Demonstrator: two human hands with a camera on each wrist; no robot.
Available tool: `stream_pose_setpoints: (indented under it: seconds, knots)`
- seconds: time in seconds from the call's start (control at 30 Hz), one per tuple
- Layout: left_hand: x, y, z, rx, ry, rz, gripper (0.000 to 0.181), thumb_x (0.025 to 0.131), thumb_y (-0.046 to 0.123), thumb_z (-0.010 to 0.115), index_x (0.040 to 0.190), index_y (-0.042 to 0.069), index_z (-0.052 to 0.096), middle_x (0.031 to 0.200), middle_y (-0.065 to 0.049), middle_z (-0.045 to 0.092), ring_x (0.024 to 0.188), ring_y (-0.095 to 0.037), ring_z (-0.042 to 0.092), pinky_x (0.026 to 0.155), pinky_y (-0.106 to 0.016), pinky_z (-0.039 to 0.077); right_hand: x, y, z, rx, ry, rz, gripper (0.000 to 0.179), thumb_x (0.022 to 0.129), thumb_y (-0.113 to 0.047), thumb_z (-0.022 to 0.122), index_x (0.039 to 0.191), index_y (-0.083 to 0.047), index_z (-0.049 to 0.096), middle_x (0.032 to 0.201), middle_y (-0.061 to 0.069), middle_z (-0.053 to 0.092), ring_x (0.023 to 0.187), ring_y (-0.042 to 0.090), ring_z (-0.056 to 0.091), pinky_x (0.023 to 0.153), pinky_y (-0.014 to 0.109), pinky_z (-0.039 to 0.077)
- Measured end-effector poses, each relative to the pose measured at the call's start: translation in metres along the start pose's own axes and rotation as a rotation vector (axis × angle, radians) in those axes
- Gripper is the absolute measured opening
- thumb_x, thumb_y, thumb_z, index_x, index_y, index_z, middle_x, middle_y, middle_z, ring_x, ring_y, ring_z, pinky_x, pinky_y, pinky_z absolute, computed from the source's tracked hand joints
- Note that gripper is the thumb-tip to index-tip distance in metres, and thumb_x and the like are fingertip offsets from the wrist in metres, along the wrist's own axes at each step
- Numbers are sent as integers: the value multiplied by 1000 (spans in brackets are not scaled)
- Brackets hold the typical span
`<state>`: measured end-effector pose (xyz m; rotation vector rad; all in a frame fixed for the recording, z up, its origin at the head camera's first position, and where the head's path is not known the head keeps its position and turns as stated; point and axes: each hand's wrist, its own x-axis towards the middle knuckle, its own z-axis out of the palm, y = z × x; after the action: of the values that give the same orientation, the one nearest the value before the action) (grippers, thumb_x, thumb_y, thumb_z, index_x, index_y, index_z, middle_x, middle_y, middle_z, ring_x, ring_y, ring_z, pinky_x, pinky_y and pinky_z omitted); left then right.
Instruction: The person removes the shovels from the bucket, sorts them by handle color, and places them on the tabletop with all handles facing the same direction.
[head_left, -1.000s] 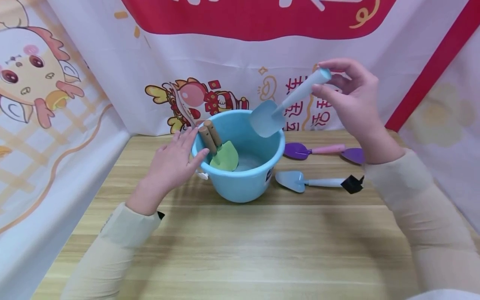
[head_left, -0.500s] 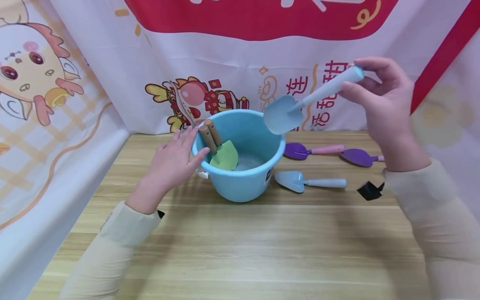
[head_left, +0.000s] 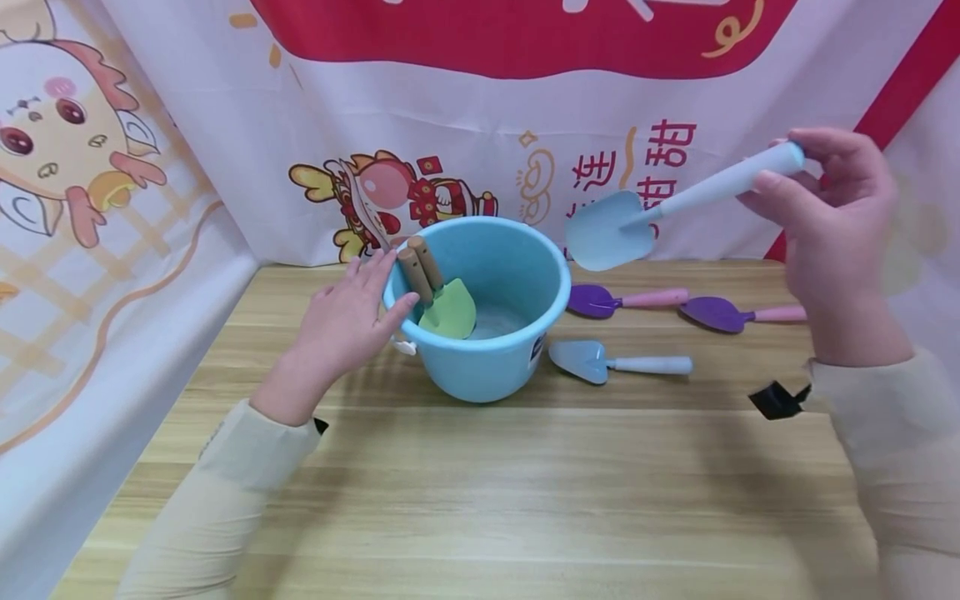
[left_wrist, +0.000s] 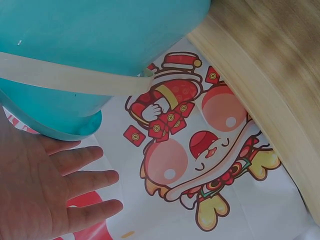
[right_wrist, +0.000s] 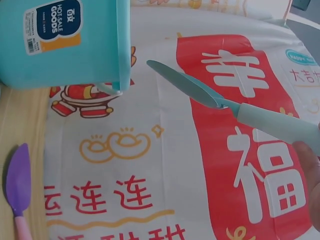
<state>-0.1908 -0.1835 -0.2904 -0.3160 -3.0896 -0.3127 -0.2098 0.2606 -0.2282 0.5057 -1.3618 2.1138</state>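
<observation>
A light blue bucket (head_left: 480, 371) stands on the wooden table. My left hand (head_left: 341, 325) rests on its left rim, fingers straight in the left wrist view. Inside lean two wooden handles (head_left: 415, 279) and a green trowel blade (head_left: 452, 308). Right of the bucket, in the air, my right hand (head_left: 843, 225) pinches the end of a light blue toy shovel (head_left: 611, 233) between thumb and fingers. The shovel's blade points left, just outside the bucket's right rim. In the right wrist view, the shovel's pale handle (right_wrist: 275, 122) runs to the thumb at the edge.
On the table right of the bucket lie a light blue trowel (head_left: 581, 360) and two purple shovels with pink handles, one nearer the bucket (head_left: 594, 301) and one farther right (head_left: 714, 314). A printed cloth (head_left: 450, 108) hangs behind the table (head_left: 487, 492).
My right hand has moved right with the light blue shovel, taking its blade from over the bucket's opening to outside the rim. My left hand stays at the rim.
</observation>
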Motion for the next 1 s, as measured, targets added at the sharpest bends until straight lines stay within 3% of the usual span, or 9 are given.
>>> stream_pose_setpoints:
  seconds: [0.2,0.5,0.67,1.0]
  knots:
    - [-1,-1,0,-4,-6,-1,81,105,62,34,166,14,10,170,-15,15,154,-45,8,111,-77,21,-2,1,-16,-24,75,16,38,84,14,76,120,10,65,119,23,62,107,30,66,88,35,56]
    - [-1,-1,0,-9,-2,2,81,105,63,34,166,15,11,170,-15,14,154,-45,7,111,-77,21,-7,3,-46,80,150,71,38,86,16,72,122,13,61,115,24,60,99,29,66,82,39,57]
    - [0,-2,1,-8,8,4,81,105,62,35,166,14,12,170,-14,15,154,-45,8,111,-77,22,-12,2,-62,12,191,111,38,87,12,73,124,8,62,118,18,59,107,25,64,87,35,56]
    - [0,-1,1,-6,5,9,81,105,62,34,166,14,11,170,-15,15,154,-46,9,111,-77,23,-23,3,-96,82,222,156,36,88,17,68,123,11,59,112,18,61,99,25,65,77,37,59]
